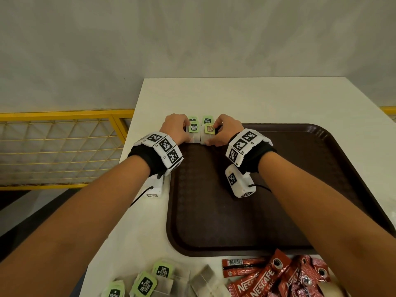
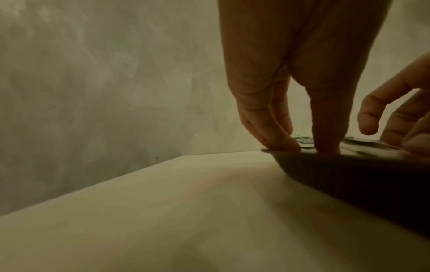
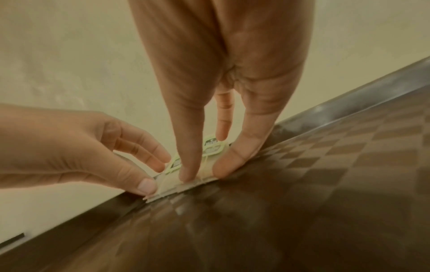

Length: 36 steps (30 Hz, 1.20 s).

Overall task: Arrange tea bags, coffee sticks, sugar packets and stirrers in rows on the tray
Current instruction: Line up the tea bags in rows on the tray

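A dark brown tray (image 1: 278, 189) lies on the white table (image 1: 235, 97). Several tea bags with green tags lie side by side at its far left corner. My left hand (image 1: 186, 133) pinches the left tea bag (image 1: 192, 127) between thumb and curled fingers. My right hand (image 1: 213, 136) pinches the neighbouring tea bag (image 1: 209, 129) at its edges. In the right wrist view my right hand (image 3: 204, 171) has thumb and index tips on the bag (image 3: 204, 165), with my left hand (image 3: 156, 174) beside it. In the left wrist view my left hand (image 2: 304, 145) touches the tray rim (image 2: 349, 174).
Loose tea bags (image 1: 147, 284) and a heap of red coffee sticks (image 1: 274, 275) lie on the table in front of the tray's near edge. A yellow mesh railing (image 1: 60, 146) stands left of the table. A grey wall is behind.
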{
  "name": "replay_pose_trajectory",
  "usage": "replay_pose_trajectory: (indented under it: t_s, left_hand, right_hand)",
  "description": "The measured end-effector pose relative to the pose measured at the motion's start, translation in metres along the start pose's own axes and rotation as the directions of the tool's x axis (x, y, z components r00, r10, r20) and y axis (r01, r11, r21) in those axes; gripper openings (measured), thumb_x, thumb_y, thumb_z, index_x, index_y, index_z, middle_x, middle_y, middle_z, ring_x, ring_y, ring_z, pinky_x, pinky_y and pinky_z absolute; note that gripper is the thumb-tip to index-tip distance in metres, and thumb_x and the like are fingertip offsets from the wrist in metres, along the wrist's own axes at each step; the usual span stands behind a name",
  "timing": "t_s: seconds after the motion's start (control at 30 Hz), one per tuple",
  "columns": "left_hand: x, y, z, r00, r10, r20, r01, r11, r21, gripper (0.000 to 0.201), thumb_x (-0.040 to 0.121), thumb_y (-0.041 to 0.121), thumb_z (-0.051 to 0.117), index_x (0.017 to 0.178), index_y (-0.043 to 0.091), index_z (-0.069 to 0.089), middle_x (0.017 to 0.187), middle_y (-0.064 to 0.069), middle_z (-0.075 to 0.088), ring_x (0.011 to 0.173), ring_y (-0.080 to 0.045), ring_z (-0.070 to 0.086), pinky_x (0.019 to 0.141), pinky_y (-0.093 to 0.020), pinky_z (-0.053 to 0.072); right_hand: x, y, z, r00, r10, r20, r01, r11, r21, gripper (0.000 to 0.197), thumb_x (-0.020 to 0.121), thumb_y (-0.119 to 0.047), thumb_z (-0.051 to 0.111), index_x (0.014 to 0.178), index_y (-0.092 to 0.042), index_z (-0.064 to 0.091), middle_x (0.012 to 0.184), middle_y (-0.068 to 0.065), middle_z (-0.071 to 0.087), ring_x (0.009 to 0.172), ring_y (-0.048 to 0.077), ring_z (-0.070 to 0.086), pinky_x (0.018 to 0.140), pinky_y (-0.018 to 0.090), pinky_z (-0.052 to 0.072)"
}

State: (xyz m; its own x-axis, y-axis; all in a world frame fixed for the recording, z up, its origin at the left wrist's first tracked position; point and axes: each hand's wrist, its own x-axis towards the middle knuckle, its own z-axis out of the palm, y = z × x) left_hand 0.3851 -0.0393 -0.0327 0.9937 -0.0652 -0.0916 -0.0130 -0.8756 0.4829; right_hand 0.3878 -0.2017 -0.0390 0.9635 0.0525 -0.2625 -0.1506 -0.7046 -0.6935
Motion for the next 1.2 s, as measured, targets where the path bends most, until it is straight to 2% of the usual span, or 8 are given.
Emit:
replay_pose_trajectory:
  t_s: [0.3,0.57,0.67,0.73,0.87,0.93,1.07,1.2]
  left_hand:
    - [-0.003,0.003,0.001,1.0,0.007,0.005,-0.007,1.0,0.027,0.044,0.076,0.007,0.074,0.117,0.007,0.06,0.121,-0.013,0.056,0.11,-0.026,0.054,0.083,-0.027,0.042]
    - [-0.002,0.001,0.001,1.0,0.023,-0.015,-0.023,0.999,0.031,0.041,0.077,0.007,0.073,0.116,0.006,0.061,0.121,-0.013,0.057,0.111,-0.026,0.053,0.088,-0.03,0.043]
    - [-0.007,-0.001,-0.004,0.998,0.033,-0.049,-0.033,0.999,-0.005,0.04,0.079,0.013,0.072,0.117,0.008,0.06,0.122,-0.011,0.057,0.113,-0.024,0.051,0.087,-0.026,0.039]
    - [-0.014,0.0,-0.014,0.994,0.051,-0.1,-0.057,0.997,-0.057,0.036,0.082,0.02,0.07,0.116,0.01,0.061,0.12,-0.009,0.059,0.112,-0.022,0.052,0.087,-0.024,0.036]
    - [-0.054,0.002,-0.04,0.982,0.073,-0.175,-0.114,0.965,-0.237,0.03,0.085,0.025,0.067,0.112,0.011,0.061,0.105,-0.006,0.065,0.087,-0.017,0.058,0.083,-0.029,0.045]
    - [-0.086,0.0,-0.047,0.988,0.069,-0.142,-0.109,0.949,-0.297,0.026,0.086,0.026,0.065,0.109,0.014,0.062,0.095,-0.002,0.064,0.079,-0.014,0.058,0.074,-0.03,0.051]
    - [-0.154,-0.019,-0.048,0.987,0.067,0.143,-0.03,0.967,-0.251,0.013,0.087,0.029,0.064,0.097,0.021,0.063,0.085,0.001,0.063,0.067,-0.012,0.06,0.056,-0.021,0.047]
    - [-0.212,-0.039,-0.047,0.945,0.002,0.327,0.017,0.998,-0.056,0.007,0.089,0.03,0.062,0.09,0.023,0.063,0.077,0.006,0.061,0.056,-0.004,0.054,0.049,-0.009,0.036]
  right_hand:
    - [0.005,-0.001,0.006,0.999,-0.041,-0.021,0.04,0.998,-0.054,0.045,0.063,-0.008,0.083,0.092,-0.014,0.048,0.098,0.008,0.056,0.097,0.03,0.061,0.083,0.045,0.054]
    - [0.006,-0.002,0.006,0.996,-0.087,-0.013,0.084,0.985,-0.149,0.049,0.066,-0.01,0.082,0.106,-0.007,0.055,0.11,0.014,0.059,0.099,0.03,0.059,0.087,0.042,0.052]
    - [0.001,-0.002,0.002,0.995,-0.084,-0.051,0.076,0.987,-0.139,0.048,0.066,-0.012,0.083,0.106,-0.007,0.056,0.117,0.014,0.055,0.102,0.029,0.058,0.081,0.036,0.053]
    - [-0.006,-0.004,-0.004,0.983,-0.137,-0.125,0.113,0.976,-0.185,0.043,0.071,-0.016,0.079,0.106,-0.01,0.056,0.119,0.014,0.05,0.105,0.029,0.054,0.077,0.029,0.045]
    - [-0.045,-0.021,-0.01,0.917,-0.358,-0.175,0.284,0.895,-0.345,0.034,0.081,-0.027,0.068,0.109,-0.014,0.056,0.117,0.011,0.048,0.113,0.028,0.042,0.089,0.034,0.039]
    - [-0.074,-0.031,-0.008,0.888,-0.45,-0.098,0.397,0.857,-0.328,0.031,0.082,-0.03,0.067,0.107,-0.014,0.058,0.108,0.006,0.052,0.103,0.023,0.048,0.083,0.029,0.04]
    - [-0.144,-0.041,0.006,0.855,-0.441,0.272,0.497,0.848,-0.187,0.028,0.083,-0.032,0.068,0.105,-0.016,0.06,0.087,-0.005,0.056,0.078,0.01,0.053,0.063,0.008,0.038]
    - [-0.199,-0.044,0.036,0.752,-0.361,0.551,0.548,0.807,-0.22,0.032,0.085,-0.038,0.065,0.111,-0.019,0.062,0.084,-0.009,0.055,0.075,0.004,0.051,0.062,0.008,0.037]
